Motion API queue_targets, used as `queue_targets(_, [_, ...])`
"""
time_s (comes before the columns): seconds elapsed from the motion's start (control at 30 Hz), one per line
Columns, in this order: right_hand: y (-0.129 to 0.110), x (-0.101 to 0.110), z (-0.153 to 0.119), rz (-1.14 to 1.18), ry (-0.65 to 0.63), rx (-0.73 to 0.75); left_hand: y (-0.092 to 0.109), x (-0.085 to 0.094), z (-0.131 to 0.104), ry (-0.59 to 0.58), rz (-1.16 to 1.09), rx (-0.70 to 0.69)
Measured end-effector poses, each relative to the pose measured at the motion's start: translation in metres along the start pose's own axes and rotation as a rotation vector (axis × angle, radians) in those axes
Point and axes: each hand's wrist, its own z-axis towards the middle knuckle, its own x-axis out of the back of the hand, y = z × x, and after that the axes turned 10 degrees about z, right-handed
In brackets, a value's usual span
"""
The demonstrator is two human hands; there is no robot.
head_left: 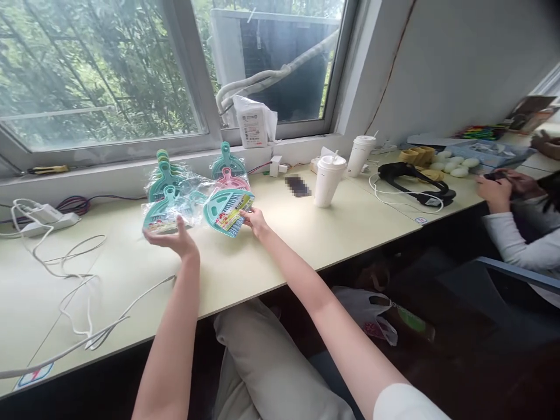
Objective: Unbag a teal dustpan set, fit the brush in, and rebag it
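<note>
Landmark: near cup (328, 184), white, lidded, with straw, upright on a pale table (280, 256). Left of the near cup: one labelled dustpan set (230, 211), teal, yellow label, bagged in clear film; right hand (255, 221) clamped on its right-hand edge, thumb over the label. The set extends left and away from that grip, its label slanting from lower left to upper right; its handle end is not clear, nor whether its underside touches the table. Further left of the near cup: front left dustpan (167, 204), teal, bagged, handle pointing toward the window; left hand (175, 239) cupped along its front edge, thumb raised and apart from the fingers; whether it bears weight cannot be told. Governing relation: labelled set between the hands, right hand touching it and nearer, left hand at the neighbouring pan on the far side from the near cup. Also left of the near cup, beyond the labelled set: pink dustpan (226, 175), then back teal dustpan (226, 156). Behind and right of the near cup: far cup (361, 156). Right of it: black headset (415, 185); further right, another person's hands (499, 188) at a dark object.
</note>
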Motion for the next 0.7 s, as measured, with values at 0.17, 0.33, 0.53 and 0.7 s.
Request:
queue_targets(0.17, [0.001,0.000,0.002,-0.044,-0.069,-0.026,-0.010,-0.009,0.012,-0.379,-0.452,0.365])
queue_targets(0.33, [0.013,-0.005,-0.002,-0.089,-0.087,-0.016,-0.005,-0.008,0.004,-0.535,-0.512,0.377])
queue_targets(0.53, [0.009,-0.002,0.001,0.055,0.018,0.098,0.004,-0.011,-0.009,-0.871,-0.526,0.316])
queue_targets(0.7, [0.010,0.000,0.003,0.063,0.005,0.119,0.005,-0.013,-0.019,-0.933,-0.425,0.324])
